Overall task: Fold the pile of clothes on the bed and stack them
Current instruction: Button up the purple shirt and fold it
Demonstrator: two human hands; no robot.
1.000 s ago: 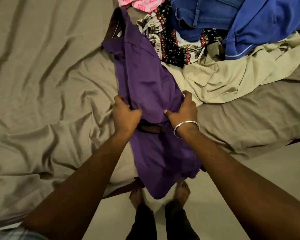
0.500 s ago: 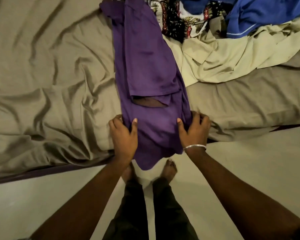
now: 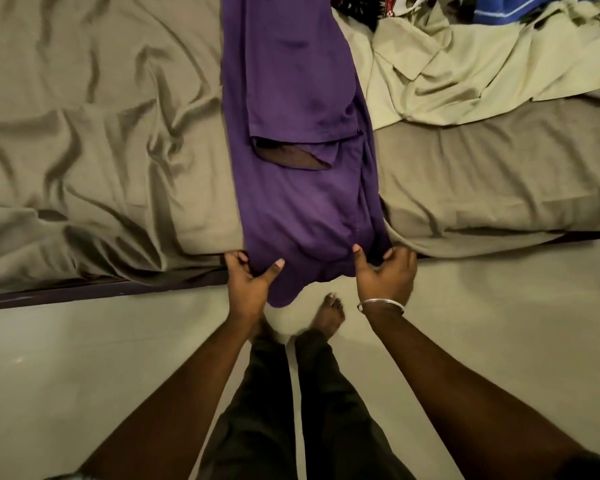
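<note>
Bed (image 3: 101,140): covered with a creased olive-grey sheet (image 3: 499,174). Purple garment (image 3: 302,188) lies lengthwise across it, its lower end hanging over the near edge. Pale green cloth (image 3: 465,74) lies crumpled to the right, with patterned cloth (image 3: 361,3) and blue garment (image 3: 534,8) behind. Floor (image 3: 84,358): pale, smooth.

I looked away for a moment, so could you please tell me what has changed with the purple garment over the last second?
Both hands slid down the purple garment toward the bed's edge, drawing it out long and flatter, its lower end now hanging over the edge. The left hand pinches one lower corner; the right hand has a looser grip at the other. The pile of clothes and the bedsheet stayed put.
</note>
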